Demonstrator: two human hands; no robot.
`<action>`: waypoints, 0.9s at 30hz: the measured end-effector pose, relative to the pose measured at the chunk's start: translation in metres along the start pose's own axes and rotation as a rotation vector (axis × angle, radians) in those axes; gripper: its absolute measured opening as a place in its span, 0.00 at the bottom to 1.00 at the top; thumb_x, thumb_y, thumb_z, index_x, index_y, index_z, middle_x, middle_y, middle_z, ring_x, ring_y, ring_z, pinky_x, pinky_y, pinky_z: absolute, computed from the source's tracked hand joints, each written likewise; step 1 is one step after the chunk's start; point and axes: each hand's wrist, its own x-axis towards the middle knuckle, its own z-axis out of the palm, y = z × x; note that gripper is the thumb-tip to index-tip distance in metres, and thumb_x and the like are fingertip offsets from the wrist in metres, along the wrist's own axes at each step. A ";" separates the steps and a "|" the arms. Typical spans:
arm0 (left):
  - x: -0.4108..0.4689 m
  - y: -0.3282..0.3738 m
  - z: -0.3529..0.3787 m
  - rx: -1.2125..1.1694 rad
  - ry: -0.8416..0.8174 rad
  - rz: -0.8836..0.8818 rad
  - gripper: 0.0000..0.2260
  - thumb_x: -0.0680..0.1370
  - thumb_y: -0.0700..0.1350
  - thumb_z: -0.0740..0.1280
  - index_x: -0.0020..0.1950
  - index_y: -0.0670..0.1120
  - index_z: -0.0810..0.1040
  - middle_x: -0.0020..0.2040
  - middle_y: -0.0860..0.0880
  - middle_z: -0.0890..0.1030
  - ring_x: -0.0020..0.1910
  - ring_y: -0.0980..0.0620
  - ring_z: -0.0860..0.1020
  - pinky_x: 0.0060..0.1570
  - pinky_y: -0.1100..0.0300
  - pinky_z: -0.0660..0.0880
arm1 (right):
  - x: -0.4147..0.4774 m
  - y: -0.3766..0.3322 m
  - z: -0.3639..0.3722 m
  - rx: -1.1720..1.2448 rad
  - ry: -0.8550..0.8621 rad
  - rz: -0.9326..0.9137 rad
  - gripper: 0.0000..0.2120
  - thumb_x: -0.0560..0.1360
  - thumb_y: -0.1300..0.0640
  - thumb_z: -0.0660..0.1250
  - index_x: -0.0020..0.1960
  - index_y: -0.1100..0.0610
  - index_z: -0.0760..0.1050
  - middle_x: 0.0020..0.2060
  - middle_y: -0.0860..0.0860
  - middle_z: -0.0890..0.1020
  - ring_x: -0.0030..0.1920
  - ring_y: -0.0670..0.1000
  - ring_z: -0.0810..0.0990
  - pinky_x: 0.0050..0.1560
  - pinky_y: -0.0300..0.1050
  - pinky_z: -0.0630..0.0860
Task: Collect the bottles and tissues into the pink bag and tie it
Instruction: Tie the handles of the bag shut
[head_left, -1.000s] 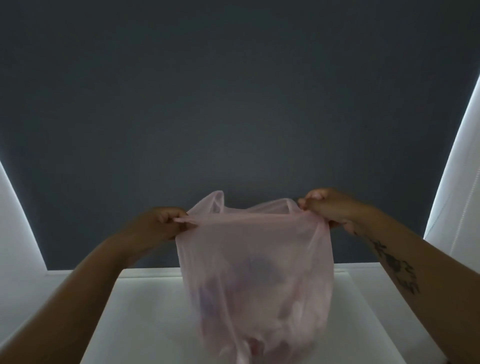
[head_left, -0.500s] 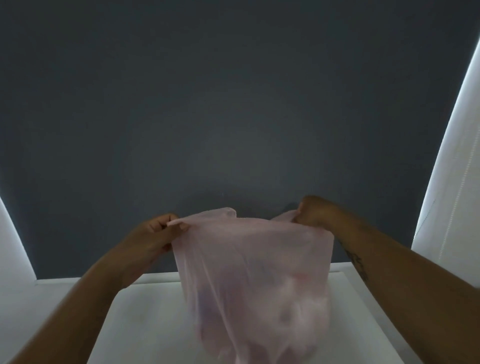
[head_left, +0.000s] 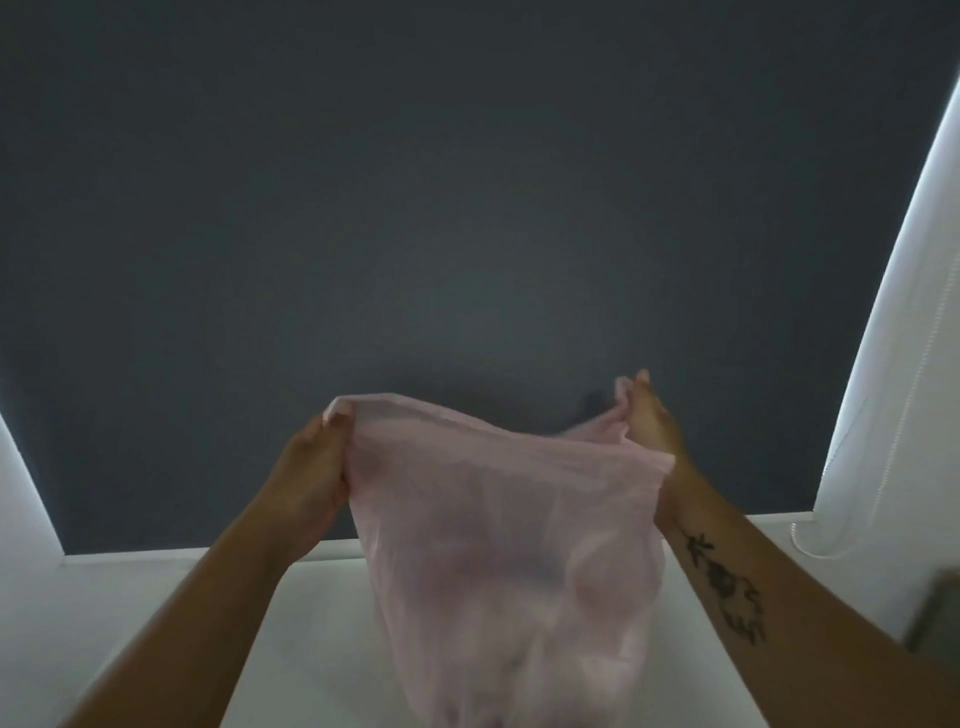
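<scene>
Nearest, the white table (head_left: 322, 649) lies under the pink bag (head_left: 509, 545), which hangs upright over it, its bottom cut off by the frame's lower edge. Pale and darker lumps show through the bag's thin film (too blurred to name). At the bag's upper left corner the left hand (head_left: 317, 467) grips a bunched fold, fingers curled round it. At the bag's upper right corner the right hand (head_left: 649, 421) pinches the other edge, a tattoo (head_left: 727, 592) on its forearm. Behind the bag stands a dark wall (head_left: 467, 208).
</scene>
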 end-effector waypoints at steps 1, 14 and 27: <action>0.002 0.000 0.005 0.122 0.024 0.027 0.16 0.85 0.52 0.57 0.60 0.47 0.81 0.53 0.46 0.84 0.53 0.47 0.81 0.53 0.51 0.78 | -0.007 0.000 0.004 0.009 -0.070 0.010 0.25 0.75 0.30 0.55 0.54 0.50 0.75 0.49 0.51 0.77 0.48 0.53 0.77 0.51 0.49 0.77; 0.034 -0.015 0.026 0.065 0.260 -0.058 0.14 0.80 0.51 0.66 0.39 0.45 0.69 0.37 0.48 0.68 0.35 0.49 0.69 0.37 0.56 0.67 | -0.023 0.071 -0.032 -0.720 -0.074 -0.276 0.58 0.60 0.39 0.79 0.79 0.41 0.46 0.66 0.39 0.65 0.64 0.44 0.69 0.66 0.48 0.69; 0.011 -0.049 0.006 -0.226 -0.237 -0.179 0.13 0.83 0.40 0.62 0.63 0.39 0.82 0.53 0.42 0.84 0.45 0.50 0.83 0.45 0.59 0.84 | 0.012 0.050 -0.005 0.225 0.190 0.135 0.21 0.81 0.41 0.57 0.60 0.58 0.73 0.50 0.56 0.81 0.51 0.57 0.82 0.51 0.57 0.81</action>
